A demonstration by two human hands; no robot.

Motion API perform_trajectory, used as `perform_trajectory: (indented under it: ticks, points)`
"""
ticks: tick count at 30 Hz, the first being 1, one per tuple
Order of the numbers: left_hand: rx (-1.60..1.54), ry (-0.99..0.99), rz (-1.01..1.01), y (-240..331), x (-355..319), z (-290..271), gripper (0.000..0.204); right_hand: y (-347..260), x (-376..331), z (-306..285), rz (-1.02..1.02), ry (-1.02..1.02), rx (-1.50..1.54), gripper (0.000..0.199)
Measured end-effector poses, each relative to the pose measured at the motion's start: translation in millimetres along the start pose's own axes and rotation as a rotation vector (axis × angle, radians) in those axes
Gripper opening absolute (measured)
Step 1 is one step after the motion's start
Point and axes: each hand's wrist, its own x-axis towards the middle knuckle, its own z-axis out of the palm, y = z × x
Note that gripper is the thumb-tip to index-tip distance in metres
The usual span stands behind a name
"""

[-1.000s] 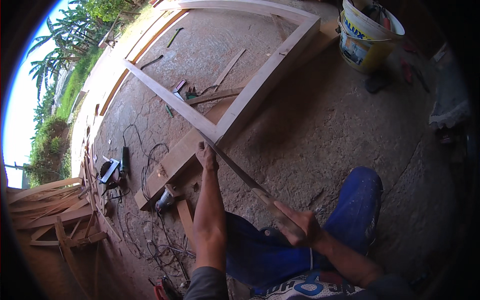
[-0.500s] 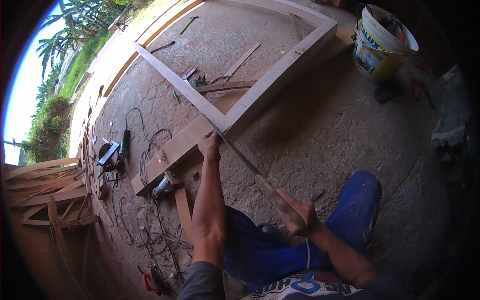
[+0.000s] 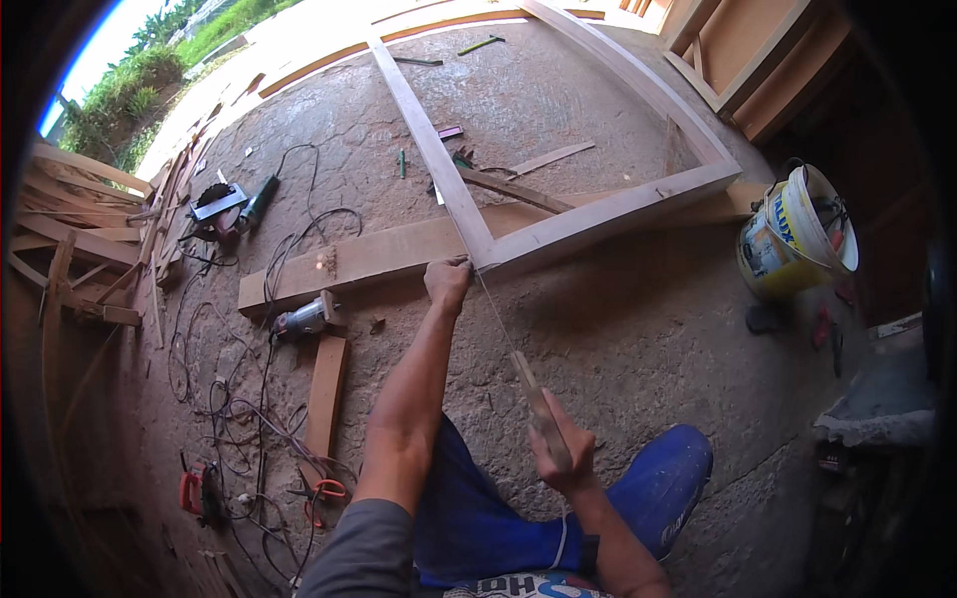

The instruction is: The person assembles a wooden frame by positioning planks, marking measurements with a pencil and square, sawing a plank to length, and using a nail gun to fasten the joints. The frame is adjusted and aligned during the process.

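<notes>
A pale wooden frame (image 3: 608,214) lies with its near corner propped on a long wooden plank (image 3: 379,249). My left hand (image 3: 448,284) is closed at that corner, its fingers curled against the frame's edge. In my right hand (image 3: 565,444) is the wooden handle of a handsaw (image 3: 525,377). The saw's thin blade is seen nearly edge-on and runs from the handle up to the corner, just right of my left fingers. How deep its teeth sit in the wood cannot be made out.
Left of me lie a circular saw (image 3: 219,207), a grey power tool (image 3: 304,317), tangled cords, orange-handled pliers (image 3: 327,488) and a wood block (image 3: 327,394). Scrap timber (image 3: 85,239) is heaped at far left. A white bucket of tools (image 3: 788,234) stands at right.
My view has turned, so the frame and bucket sit further right or lower in it. My right hand still grips the saw, and my left hand remains at the corner.
</notes>
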Motion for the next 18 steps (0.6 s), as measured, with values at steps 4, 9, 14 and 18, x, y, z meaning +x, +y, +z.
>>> perform_trajectory:
  ticks: [4,9,14,18]
  points:
    - [0.052,-0.004,-0.015,30.4,4.6,21.3,0.030,36.9,100.8,47.6,0.116,0.098,0.180,0.045]
    - [0.150,-0.007,-0.053,24.6,-2.6,-1.8,0.027,-4.3,-17.3,-29.8,0.060,-0.107,-0.023,0.052]
    - [0.012,-0.028,-0.060,10.2,3.1,0.3,0.023,-0.3,-13.6,-23.1,-0.033,-0.036,-0.052,0.050]
    - [0.007,-0.055,-0.056,29.6,20.2,20.4,0.026,40.9,146.9,69.6,0.211,0.035,0.243,0.050]
